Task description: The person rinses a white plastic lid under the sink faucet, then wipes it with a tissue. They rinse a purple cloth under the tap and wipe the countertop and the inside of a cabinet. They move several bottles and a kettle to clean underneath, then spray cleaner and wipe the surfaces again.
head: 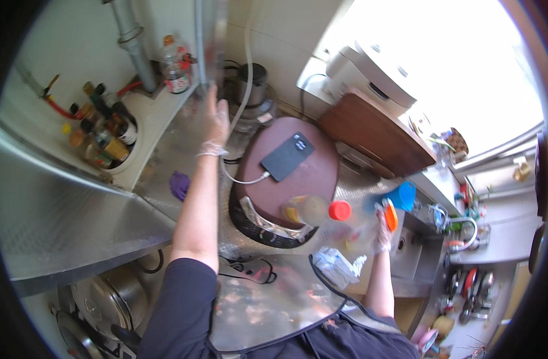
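Observation:
My left hand [217, 116], in a clear plastic glove, reaches to the edge of an upright metal panel [208, 40]. Its fingers are extended, the thumb is apart, and nothing shows in it. At the right, my right hand [382, 235], also gloved, grips an orange-and-white object [391, 216] whose kind is blurred. A blue plastic cup [402, 196] is just beyond; whether they touch is unclear. Between my arms is a countertop appliance with a brown lid [256, 179]. On the lid lies a dark phone [287, 156] with a white cable. A red-capped bottle [312, 210] stands near the appliance's front.
A purple cloth [179, 185] lies left of my forearm. Several condiment bottles [107, 134] crowd a left recess. A dark-topped appliance [252, 85] and a brown wooden board [372, 134] stand behind. A metal sink [411, 244] is at right, a plastic packet [336, 267] at the front.

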{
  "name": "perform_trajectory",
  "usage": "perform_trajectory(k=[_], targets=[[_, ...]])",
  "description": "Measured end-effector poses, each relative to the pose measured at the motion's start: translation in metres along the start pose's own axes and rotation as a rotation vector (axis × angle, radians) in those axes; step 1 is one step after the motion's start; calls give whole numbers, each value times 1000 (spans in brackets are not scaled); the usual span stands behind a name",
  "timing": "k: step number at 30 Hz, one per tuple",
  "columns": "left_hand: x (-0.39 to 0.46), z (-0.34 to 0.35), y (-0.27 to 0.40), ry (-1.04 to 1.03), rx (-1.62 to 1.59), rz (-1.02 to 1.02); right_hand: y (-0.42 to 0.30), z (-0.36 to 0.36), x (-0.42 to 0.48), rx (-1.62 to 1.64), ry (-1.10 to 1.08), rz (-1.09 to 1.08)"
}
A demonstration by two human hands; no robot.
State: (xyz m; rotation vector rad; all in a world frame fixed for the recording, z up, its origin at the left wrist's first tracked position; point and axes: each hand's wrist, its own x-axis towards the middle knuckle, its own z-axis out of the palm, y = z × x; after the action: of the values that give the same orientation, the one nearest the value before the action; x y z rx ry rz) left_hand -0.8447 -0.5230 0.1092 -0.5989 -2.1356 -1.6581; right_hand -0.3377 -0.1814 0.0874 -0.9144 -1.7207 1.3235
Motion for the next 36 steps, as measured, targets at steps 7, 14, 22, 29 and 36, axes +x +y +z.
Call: perform_trajectory(k=[7,14,22,29,36], targets=[[8,-11,-15,-11,-126,-39,-43,92,80,236,185,-138],[9,-8,6,-69,-198,-143,14,109,108,91,114,-176],[0,-21,8,-50,-64,-47,-77,49,54,-547,94,-32],[-3,-5,7,-2,-170,-55,-351,200,39,-311,42,-1109],[1,-16,-4,-1,-118,-76,-391,474,40,-673,-591,-2458]])
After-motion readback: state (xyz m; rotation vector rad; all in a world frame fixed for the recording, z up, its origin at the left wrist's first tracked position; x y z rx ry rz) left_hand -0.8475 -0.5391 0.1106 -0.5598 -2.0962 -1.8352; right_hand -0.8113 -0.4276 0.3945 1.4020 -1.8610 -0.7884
